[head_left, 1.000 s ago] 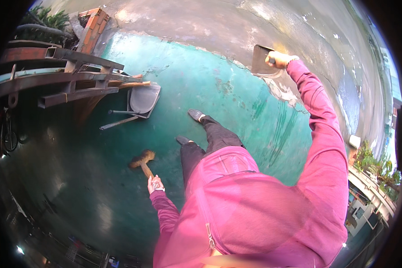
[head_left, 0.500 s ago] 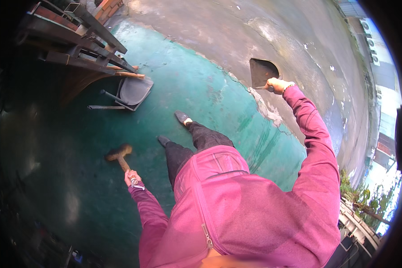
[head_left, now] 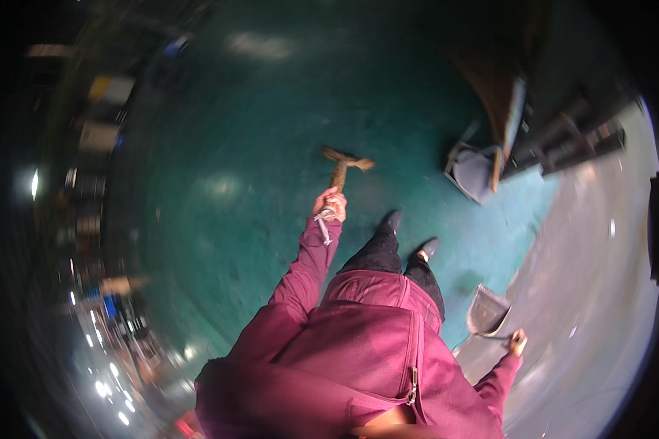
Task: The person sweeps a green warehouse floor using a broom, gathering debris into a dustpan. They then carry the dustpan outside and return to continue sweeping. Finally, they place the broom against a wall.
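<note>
The person stands on the green floor with a tool in each hand; neither tool touches the floor or the grey concrete, so the work with them looks, as I judge, not in progress at this instant; what part of it is already done I cannot read from this view, because the picture is blurred and dark at the rim.

The left hand is stretched forward and a little up, the sleeve nearly straight; its fingers are wrapped tight around the lower end of the hammer, whose head points away from the body, over the green floor, just ahead of the shoes.

The right hand hangs low at the side, the arm bent; its fingers seem closed on the handle of the trowel, but the hand is small here; the flat blade is tilted, above the line where green floor meets concrete.

Further ahead a metal chair stands beside dark timber.
</note>
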A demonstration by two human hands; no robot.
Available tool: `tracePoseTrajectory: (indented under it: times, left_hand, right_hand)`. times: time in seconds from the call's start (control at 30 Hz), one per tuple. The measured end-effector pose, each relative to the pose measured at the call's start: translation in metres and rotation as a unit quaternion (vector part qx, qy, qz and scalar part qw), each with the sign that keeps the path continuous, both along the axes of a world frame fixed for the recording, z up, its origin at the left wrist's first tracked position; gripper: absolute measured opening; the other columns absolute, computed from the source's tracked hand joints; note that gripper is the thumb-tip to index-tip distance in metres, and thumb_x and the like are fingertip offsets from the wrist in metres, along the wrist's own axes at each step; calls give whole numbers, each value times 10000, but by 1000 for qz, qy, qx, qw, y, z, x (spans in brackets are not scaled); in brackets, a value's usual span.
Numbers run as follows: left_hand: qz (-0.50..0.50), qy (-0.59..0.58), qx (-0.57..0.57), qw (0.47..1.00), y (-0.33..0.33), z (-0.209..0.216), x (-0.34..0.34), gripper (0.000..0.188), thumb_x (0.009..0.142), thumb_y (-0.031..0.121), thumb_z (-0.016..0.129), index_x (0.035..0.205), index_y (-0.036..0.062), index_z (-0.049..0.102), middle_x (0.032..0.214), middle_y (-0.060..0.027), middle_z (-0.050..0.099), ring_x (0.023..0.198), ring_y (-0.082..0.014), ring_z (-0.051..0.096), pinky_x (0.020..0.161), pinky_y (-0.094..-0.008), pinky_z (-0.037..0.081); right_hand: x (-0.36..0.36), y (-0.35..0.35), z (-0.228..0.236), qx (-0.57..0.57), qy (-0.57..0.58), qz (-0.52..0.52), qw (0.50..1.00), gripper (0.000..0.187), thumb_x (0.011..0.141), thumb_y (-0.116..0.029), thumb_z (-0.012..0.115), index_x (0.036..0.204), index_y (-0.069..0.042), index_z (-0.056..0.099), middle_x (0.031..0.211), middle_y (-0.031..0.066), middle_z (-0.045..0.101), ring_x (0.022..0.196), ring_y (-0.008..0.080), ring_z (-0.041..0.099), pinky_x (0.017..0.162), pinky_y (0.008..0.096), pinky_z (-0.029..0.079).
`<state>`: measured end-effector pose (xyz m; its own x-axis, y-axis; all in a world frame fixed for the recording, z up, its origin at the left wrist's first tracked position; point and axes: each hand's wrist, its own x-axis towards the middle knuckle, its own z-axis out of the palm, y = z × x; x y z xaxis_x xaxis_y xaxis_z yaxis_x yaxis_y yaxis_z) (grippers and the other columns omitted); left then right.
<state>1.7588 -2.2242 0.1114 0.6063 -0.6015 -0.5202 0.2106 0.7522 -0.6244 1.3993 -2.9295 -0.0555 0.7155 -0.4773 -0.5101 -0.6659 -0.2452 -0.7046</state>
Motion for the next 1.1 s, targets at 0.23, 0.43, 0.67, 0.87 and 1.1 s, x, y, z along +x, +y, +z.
tracePoseTrajectory:
  times: [0.23,0.43,0.67,0.87,1.1]
  left_hand:
    - [124,-100,204,966,107,-194,-81,360,816,288,474,506,109,443,548,-33,514,472,-131,490,418,-279,409]
    - [369,-309,380,790,227,-351,-192,238,555,322,657,556,183,464,527,37,471,482,-152,463,475,-382,372]
    - [826,-1,-89,557,272,-216,-302,267,494,273,703,632,160,506,613,7,514,551,-175,505,487,-393,414]
    - [871,21,-251,421,341,-190,-348,158,571,225,631,653,140,526,631,-19,522,543,-198,518,453,-374,431]
    - [878,38,-317,357,413,-181,-404,54,661,168,546,678,117,549,652,-51,531,534,-224,533,414,-353,451]
  right_hand:
    - [144,38,-102,163,-83,-240,953,140,763,-52,501,651,-101,431,677,60,510,604,188,506,480,361,462]
    - [239,77,-143,187,-73,-181,963,133,824,-181,492,714,-108,474,722,60,540,649,198,537,554,408,487]
    - [280,130,-100,164,-146,-260,940,90,794,-169,508,753,-119,446,658,74,506,574,219,523,497,430,484]
    - [262,190,-93,109,-136,-376,910,148,783,-246,495,830,-107,482,856,57,514,795,244,511,666,574,420]
    - [281,266,-117,215,-194,-499,816,188,792,-218,472,925,-92,514,992,34,506,940,261,487,697,627,385]
